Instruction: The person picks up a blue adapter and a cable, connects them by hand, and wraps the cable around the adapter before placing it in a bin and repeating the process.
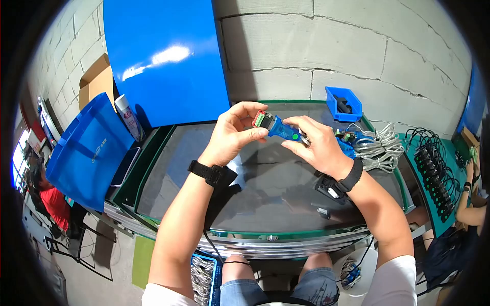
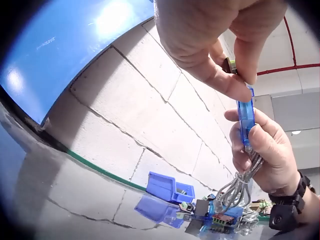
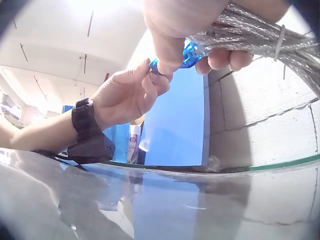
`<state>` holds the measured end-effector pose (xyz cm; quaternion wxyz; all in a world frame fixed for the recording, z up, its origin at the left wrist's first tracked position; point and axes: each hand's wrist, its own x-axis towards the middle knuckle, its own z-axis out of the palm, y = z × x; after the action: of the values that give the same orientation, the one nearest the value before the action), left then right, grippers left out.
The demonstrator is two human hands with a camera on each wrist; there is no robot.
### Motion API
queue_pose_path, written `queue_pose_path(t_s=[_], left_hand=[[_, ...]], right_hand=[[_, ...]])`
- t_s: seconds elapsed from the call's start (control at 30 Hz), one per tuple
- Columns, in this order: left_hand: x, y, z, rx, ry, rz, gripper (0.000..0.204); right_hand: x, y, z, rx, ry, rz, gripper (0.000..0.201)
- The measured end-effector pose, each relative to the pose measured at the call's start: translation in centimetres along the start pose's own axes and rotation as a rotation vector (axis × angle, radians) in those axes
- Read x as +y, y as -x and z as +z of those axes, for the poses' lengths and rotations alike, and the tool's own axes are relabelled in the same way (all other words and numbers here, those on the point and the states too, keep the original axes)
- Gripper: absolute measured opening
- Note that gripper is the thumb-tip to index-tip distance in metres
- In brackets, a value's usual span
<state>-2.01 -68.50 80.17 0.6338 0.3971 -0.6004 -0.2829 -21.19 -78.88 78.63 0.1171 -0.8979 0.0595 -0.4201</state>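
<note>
Both hands hold a see-through blue cable adapter (image 1: pixel 285 131) above the table. My left hand (image 1: pixel 230 133) pinches its far end between thumb and fingers, where a small red board with a green terminal block (image 1: pixel 261 119) sticks out. The right hand (image 1: pixel 321 145) grips the cable end of the blue shell, with thumb below and fingers above in the head view. From that end a tied grey cable (image 3: pixel 250 40) runs back past the right palm. Below and beyond the right hand lies a heap of coiled grey cables (image 1: pixel 380 149) with more blue adapters.
A blue bin (image 1: pixel 334 108) with black parts stands at the back right. At left are a spray can (image 1: pixel 128 117), a blue plastic holder (image 1: pixel 87 158) and a tall blue panel (image 1: pixel 163 61). Black cabled devices (image 1: pixel 433 176) line the right bench, beside another person's arm (image 1: pixel 467 204).
</note>
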Motion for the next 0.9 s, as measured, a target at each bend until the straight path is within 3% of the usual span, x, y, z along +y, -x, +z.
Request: queue_pose_path(t_s=[0.17, 0.27, 0.6, 0.77, 0.9], left_hand=[[0.0, 0.0, -0.1, 0.007, 0.023, 0.019, 0.044], [0.0, 0.0, -0.4, 0.01, 0.031, 0.013, 0.043], [-0.4, 0.1, -0.5, -0.025, 0.067, 0.014, 0.041], [0.1, 0.4, -0.1, -0.027, 0.108, 0.044, 0.044], [0.3, 0.6, 0.3, -0.022, 0.077, 0.055, 0.042]], right_hand=[[0.1, -0.1, 0.3, 0.098, -0.096, -0.059, 0.041], [-0.4, 0.0, -0.2, 0.002, -0.118, 0.051, 0.041], [-0.4, 0.1, -0.3, 0.036, -0.123, -0.033, 0.036], [-1.5, 0.1, -0.7, -0.005, -0.098, 0.047, 0.036], [-1.2, 0.0, -0.7, 0.042, -0.128, 0.012, 0.036]])
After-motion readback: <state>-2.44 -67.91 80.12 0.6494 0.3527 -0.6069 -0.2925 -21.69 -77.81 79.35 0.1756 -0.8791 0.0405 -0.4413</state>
